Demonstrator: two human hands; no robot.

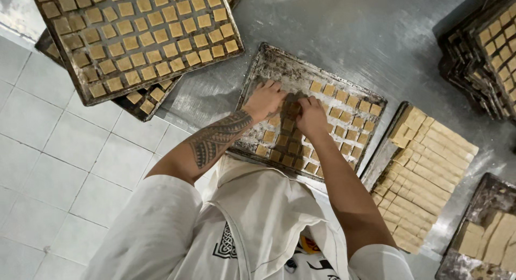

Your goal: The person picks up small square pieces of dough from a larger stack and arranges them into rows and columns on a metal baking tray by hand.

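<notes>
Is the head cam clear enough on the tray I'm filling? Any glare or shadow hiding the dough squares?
Head view: sharp overall. The left hand and right hand cast a shadow over the dough squares in the middle tray, darkening them but leaving them readable. The steel table shows soft glare. Wide-angle lens bends the edges.

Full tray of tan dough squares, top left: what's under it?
Under the full dark metal tray of tan dough squares sits a second dark tray, offset, with a few squares showing at its lower edge. The rest of its contents are covered.
</notes>
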